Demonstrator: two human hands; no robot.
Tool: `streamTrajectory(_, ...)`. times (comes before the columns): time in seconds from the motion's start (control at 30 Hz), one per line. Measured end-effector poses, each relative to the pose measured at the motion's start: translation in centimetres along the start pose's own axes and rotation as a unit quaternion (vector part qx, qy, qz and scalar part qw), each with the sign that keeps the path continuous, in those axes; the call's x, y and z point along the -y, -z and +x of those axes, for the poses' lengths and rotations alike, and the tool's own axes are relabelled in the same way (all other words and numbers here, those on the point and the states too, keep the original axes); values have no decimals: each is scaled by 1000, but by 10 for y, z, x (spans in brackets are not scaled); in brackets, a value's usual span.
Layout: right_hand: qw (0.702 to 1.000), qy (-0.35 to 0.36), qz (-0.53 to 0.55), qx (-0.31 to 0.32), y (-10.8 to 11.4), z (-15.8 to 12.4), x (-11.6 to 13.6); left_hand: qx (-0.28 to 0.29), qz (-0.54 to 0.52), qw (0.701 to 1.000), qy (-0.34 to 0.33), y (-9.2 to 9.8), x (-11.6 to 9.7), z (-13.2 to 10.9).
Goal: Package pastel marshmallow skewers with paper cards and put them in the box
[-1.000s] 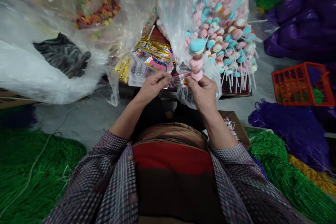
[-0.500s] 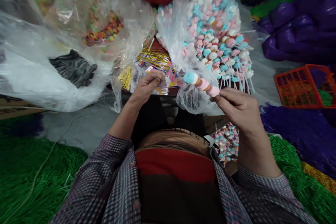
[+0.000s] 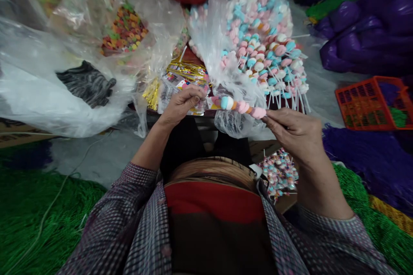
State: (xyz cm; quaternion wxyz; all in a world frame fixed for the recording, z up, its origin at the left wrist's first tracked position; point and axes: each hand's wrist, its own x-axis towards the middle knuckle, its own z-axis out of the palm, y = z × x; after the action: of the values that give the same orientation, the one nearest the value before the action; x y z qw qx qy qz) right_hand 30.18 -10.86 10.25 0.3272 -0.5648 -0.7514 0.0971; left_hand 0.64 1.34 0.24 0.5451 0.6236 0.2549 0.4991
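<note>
My right hand (image 3: 292, 131) is closed on the lower end of a marshmallow skewer (image 3: 242, 107), strung with blue, white and pink marshmallows and orange pieces. The skewer points left, nearly level. My left hand (image 3: 183, 105) pinches a small clear printed plastic bag (image 3: 211, 102). The skewer's blue tip meets the bag; whether it is inside the opening I cannot tell. Beneath the left hand lie more printed bags (image 3: 167, 90) and gold twist ties (image 3: 183, 68). Past the right hand, many similar marshmallow skewers (image 3: 277, 62) lie piled with white sticks toward me.
A large clear bag of marshmallows (image 3: 254, 4) stands at the back. Left of it are bags of ring-shaped gummies (image 3: 127, 28) and dark grey gloves (image 3: 87, 84). An orange basket (image 3: 358, 105) sits at right. Wrapped skewers (image 3: 279, 172) lie low beside my lap.
My right hand has brought the skewer left and levelled it, so its tip now meets the small bag. My left hand has barely moved and keeps its pinch.
</note>
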Motion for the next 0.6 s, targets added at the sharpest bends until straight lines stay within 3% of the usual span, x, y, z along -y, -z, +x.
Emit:
streamTrajectory(0.23, 998, -43, 30, -30, 0, 3, -1, 12, 19, 1000, 1, 0, -6, 0)
streamTrajectory(0.6, 998, -49, 37, -26, 1, 4, -9, 15, 7, 1000, -10, 1, -3, 2)
